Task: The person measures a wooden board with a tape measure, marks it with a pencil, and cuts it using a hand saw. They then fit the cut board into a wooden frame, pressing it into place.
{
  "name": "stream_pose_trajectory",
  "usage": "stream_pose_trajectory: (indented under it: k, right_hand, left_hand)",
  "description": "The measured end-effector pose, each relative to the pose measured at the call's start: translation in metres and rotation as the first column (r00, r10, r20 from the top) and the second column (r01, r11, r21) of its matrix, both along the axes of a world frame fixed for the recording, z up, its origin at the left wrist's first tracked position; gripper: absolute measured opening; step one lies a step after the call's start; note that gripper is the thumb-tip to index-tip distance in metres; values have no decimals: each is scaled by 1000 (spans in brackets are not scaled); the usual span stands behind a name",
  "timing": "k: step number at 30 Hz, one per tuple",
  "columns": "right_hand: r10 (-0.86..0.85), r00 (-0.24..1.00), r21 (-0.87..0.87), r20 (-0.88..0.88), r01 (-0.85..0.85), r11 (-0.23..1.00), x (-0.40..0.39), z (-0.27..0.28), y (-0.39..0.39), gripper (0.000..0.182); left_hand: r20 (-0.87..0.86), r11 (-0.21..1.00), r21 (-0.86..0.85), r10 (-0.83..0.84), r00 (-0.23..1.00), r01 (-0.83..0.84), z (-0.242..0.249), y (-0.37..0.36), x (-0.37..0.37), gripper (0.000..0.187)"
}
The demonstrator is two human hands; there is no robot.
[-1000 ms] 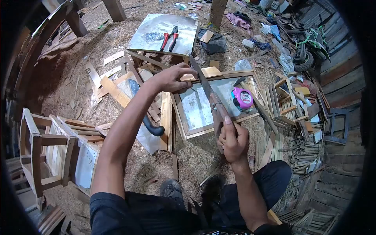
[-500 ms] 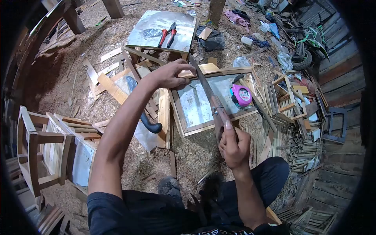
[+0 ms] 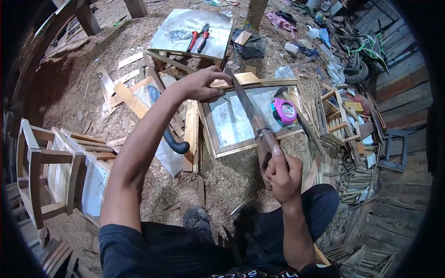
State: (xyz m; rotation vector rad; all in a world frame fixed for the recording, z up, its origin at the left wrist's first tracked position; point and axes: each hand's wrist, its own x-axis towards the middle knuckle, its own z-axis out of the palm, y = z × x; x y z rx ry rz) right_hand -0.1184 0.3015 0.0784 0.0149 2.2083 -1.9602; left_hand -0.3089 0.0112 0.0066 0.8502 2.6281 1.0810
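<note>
My right hand (image 3: 283, 175) is wrapped round the wooden handle of a handsaw (image 3: 242, 97), thumb along its top. The long, dark blade tapers away from me and crosses the far edge of a wooden frame with a pale sheet-metal panel (image 3: 232, 123); its teeth are too small to see. Left of the blade, my left hand (image 3: 204, 85) grips a wooden strip (image 3: 278, 82) at that far edge with bent fingers, its fingertips partly hidden. A pink and teal tape measure (image 3: 284, 111) sits on the right part of the panel.
Red-handled pliers (image 3: 198, 39) lie on a metal-topped stool (image 3: 174, 23) beyond. Under my left forearm is a tool with a curved black handle (image 3: 178, 146). Small wooden stools (image 3: 55, 162) stand at left, slatted wooden pieces (image 3: 336, 116) at right. Sawdust and offcuts cover the ground.
My right hand has drawn the handsaw slightly toward me and to the right. My left hand keeps its place on the strip. The whole view has shifted a little.
</note>
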Motion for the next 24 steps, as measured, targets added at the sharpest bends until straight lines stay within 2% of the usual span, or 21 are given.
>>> stream_pose_trajectory:
  k: [4,8,12,15,18,19,20,22,24]
  right_hand:
    - [-35,998,8,48,35,999,-5,8,2,53]
    - [16,992,-51,125,-9,999,-1,16,9,52]
    - [25,997,32,72,-27,999,-20,2,2,53]
    - [8,999,78,45,-12,997,-10,2,4,54]
    - [-3,1000,113,25,0,994,-11,-2,3,53]
    - [-3,995,54,99,-2,999,-17,0,-3,53]
    - [-8,995,51,102,3,999,-18,-2,-7,53]
    - [-6,1000,-12,5,6,1000,-19,-3,-14,51]
    - [-13,1000,52,-12,13,999,-11,0,-7,51]
  left_hand:
    - [-28,1000,-2,-11,1000,11,-2,4,-3,40]
    - [-35,1000,-15,4,999,-5,0,-2,0,41]
    - [-66,1000,21,-3,998,4,-1,4,3,40]
    - [-3,999,28,22,1000,-22,2,5,3,41]
    - [-43,1000,25,18,999,-17,-6,3,2,41]
    - [-67,999,34,-3,998,5,-8,2,0,42]
    - [-94,999,42,-24,995,28,-9,1,-2,43]
    - [-56,999,41,1,998,1,-3,3,1,43]
    - [-32,999,-35,-4,999,3,2,3,2,42]
